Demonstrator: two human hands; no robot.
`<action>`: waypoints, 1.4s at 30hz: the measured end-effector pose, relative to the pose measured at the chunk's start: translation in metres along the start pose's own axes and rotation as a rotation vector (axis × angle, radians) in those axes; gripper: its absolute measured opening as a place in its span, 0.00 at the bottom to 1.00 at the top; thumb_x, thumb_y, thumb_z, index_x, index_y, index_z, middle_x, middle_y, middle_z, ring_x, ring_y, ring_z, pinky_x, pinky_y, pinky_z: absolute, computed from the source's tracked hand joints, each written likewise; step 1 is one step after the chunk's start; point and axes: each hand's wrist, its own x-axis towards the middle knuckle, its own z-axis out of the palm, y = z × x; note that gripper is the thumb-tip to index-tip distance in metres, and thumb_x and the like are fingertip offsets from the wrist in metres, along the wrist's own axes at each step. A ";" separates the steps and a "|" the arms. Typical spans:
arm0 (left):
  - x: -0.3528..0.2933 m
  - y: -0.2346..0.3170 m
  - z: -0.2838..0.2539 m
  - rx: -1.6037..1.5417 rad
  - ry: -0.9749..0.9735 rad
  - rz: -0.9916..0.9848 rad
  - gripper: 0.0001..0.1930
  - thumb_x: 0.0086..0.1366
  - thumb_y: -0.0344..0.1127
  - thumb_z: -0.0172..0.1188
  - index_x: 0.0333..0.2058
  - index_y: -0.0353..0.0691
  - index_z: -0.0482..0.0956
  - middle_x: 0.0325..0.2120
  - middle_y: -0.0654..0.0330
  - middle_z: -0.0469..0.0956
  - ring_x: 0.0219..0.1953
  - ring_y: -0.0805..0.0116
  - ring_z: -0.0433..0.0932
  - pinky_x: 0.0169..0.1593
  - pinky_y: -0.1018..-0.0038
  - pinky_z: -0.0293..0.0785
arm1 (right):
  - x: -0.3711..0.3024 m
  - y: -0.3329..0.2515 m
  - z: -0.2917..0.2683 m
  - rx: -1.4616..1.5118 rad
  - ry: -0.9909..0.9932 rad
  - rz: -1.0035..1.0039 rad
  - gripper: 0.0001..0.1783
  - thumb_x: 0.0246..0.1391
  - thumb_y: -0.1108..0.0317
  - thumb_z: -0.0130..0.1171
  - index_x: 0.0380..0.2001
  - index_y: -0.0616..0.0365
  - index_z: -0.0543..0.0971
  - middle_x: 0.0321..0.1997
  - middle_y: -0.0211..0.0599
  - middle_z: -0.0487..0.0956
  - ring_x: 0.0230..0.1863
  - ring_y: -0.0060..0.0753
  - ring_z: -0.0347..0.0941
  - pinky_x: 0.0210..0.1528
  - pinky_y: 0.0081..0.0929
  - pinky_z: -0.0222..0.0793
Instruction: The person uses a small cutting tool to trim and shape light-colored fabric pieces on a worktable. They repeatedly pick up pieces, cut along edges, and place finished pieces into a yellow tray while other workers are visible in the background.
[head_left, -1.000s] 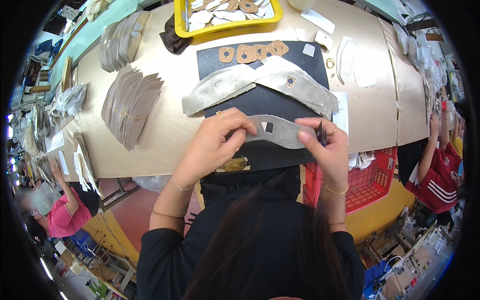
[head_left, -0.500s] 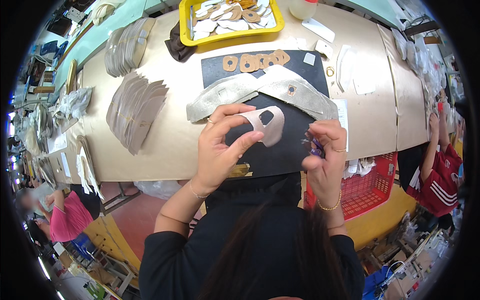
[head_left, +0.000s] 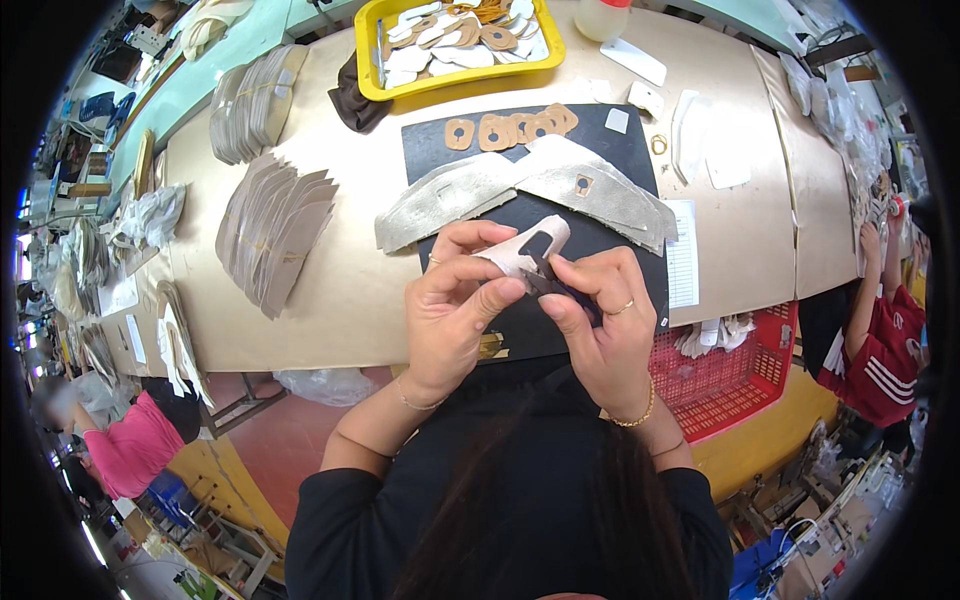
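Note:
Pinched in my left hand [head_left: 458,300] is a small pale pink material piece [head_left: 512,250], curled, with an oval hole through it. My right hand [head_left: 603,325] grips small dark thread snips [head_left: 545,280], their blades at the edge of that hole; my fingers partly cover them. Below my hands lies a black mat [head_left: 625,285]. Two stacks of silvery, curved pieces rest on it, the left stack [head_left: 440,200] and the right stack [head_left: 600,190], with small cut-outs in them. A row of tan pieces with holes [head_left: 515,128] lies along the mat's far side.
At the far side stands a yellow tray [head_left: 470,72] heaped with white and tan pieces. Bundled grey-brown sheets [head_left: 272,235] lie at left. A printed sheet [head_left: 682,255] lies right of the mat, a red basket [head_left: 715,385] below the table edge. Another person [head_left: 875,350] works at far right.
My right hand has moved left with the snips, bringing them to the hole in the pink piece. My left hand has shifted slightly right and down, the piece now more curled.

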 end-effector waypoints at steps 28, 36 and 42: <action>0.000 0.007 -0.006 0.441 -0.018 0.201 0.06 0.56 0.27 0.73 0.31 0.35 0.84 0.50 0.54 0.75 0.54 0.62 0.73 0.59 0.67 0.67 | 0.001 -0.001 -0.007 -0.031 0.043 -0.058 0.13 0.49 0.74 0.72 0.39 0.61 0.83 0.32 0.35 0.78 0.30 0.29 0.75 0.31 0.23 0.71; 0.004 0.019 -0.008 0.134 -0.058 -0.113 0.05 0.65 0.29 0.59 0.37 0.34 0.78 0.44 0.50 0.76 0.51 0.59 0.75 0.58 0.63 0.70 | 0.014 0.017 -0.031 0.167 -0.039 -0.018 0.17 0.55 0.63 0.69 0.41 0.65 0.82 0.40 0.35 0.75 0.40 0.25 0.74 0.44 0.19 0.70; 0.005 0.024 -0.008 0.103 -0.100 -0.219 0.07 0.66 0.32 0.56 0.37 0.33 0.77 0.41 0.49 0.77 0.47 0.59 0.78 0.55 0.63 0.72 | 0.020 0.025 -0.035 0.322 -0.197 0.072 0.15 0.48 0.68 0.73 0.40 0.61 0.85 0.33 0.34 0.78 0.33 0.25 0.74 0.34 0.19 0.69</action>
